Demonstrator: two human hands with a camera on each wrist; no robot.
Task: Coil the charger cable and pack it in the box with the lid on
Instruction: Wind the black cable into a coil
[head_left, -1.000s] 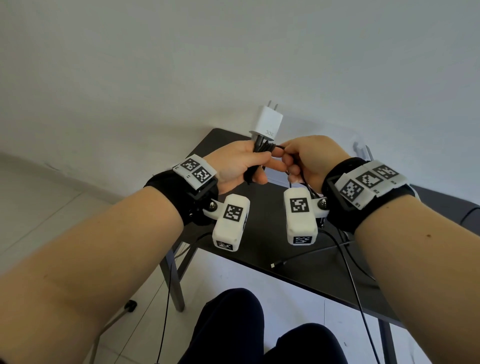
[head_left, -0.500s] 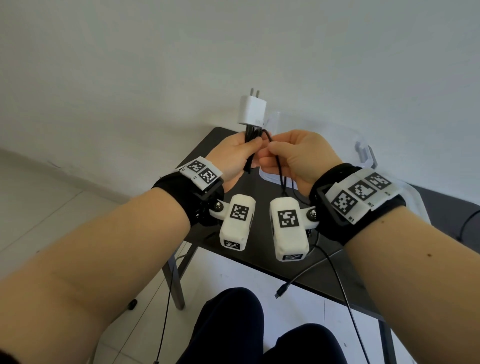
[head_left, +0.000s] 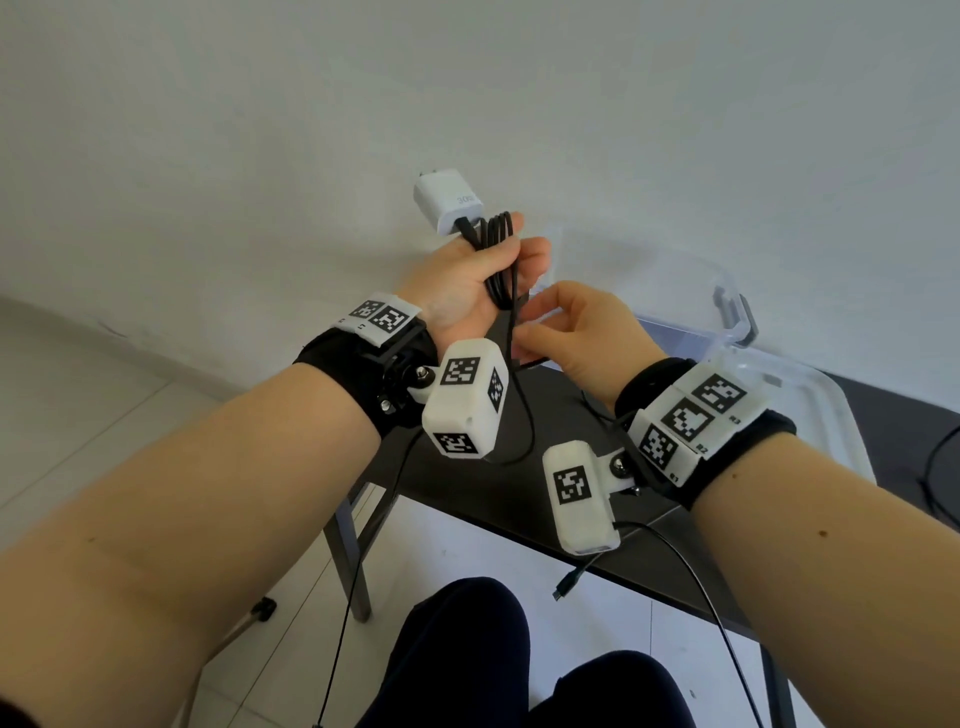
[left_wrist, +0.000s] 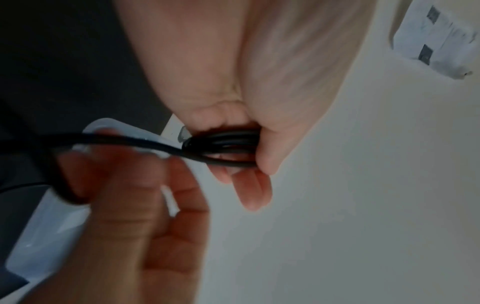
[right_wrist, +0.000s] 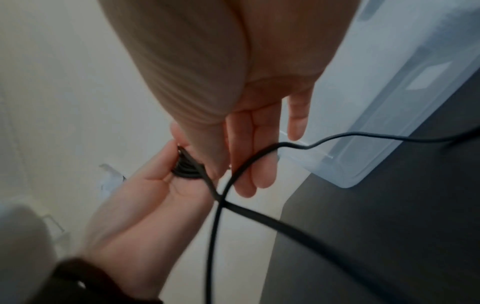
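My left hand (head_left: 478, 280) is raised palm-up and grips the coiled loops of the black charger cable (head_left: 498, 260). The white adapter (head_left: 445, 205) sticks out above its fingers. In the left wrist view the coil (left_wrist: 226, 142) sits under my thumb. My right hand (head_left: 566, 332) is just right of and below the left. It holds the loose strand (right_wrist: 215, 226) between thumb and fingers. That strand loops down under the left wrist, and its free plug end (head_left: 566, 584) hangs past the table's front edge. The clear plastic box (head_left: 675, 291) stands open behind my hands.
The box's clear lid (head_left: 810, 410) lies on the dark table (head_left: 519, 499), to the right of my right wrist. A grey latch (head_left: 737, 317) is on the box's right end. Thin wires trail from both wrist cameras. My knees are below the table edge.
My left hand has turned palm-up and lifted, tilting the adapter to the left. My right hand has dropped below it, drawing out a loop. The plug end has slid off the table edge.
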